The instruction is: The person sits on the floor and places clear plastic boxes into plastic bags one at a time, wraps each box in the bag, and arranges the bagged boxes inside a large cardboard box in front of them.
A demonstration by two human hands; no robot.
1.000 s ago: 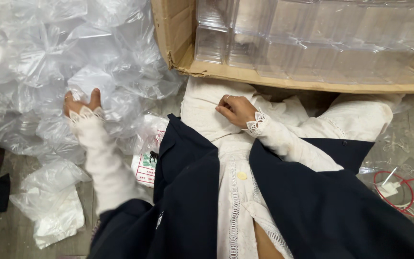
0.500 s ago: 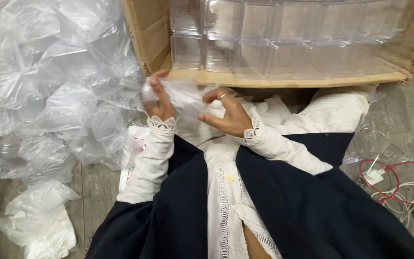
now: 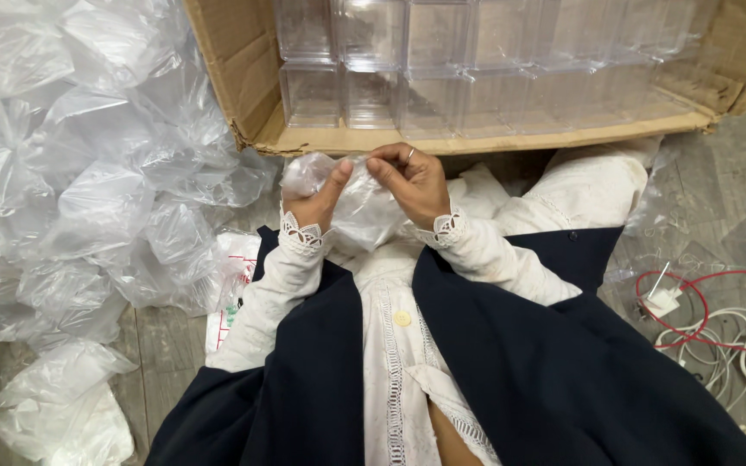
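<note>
- Two hands meet in front of your chest, just below the near edge of the cardboard box (image 3: pixel 243 103), and both are pinched onto one clear plastic bag (image 3: pixel 351 203).
- Your left hand (image 3: pixel 317 197) has its fingers curled and thumb up, gripping the bag's left side; the hold looks tight enough to keep the thin film from slipping.
- Your right hand (image 3: pixel 407 177) nips the bag's top edge between thumb and forefinger, the other fingers folded in; a ring shows on one finger.
- Held like this, with the two pinches close together at the top, the bag hangs slack toward your lap, so its mouth is where your fingertips can work it.
- The box lies open toward you, packed with clear plastic cases (image 3: pixel 442 60) in tidy rows, within easy reach of both hands.
- A large heap of similar bags (image 3: pixel 71 173) sits to your left on the floor, near your left elbow.
- Well off to your right lie red and white cables (image 3: pixel 718 319), apart from the work.
</note>
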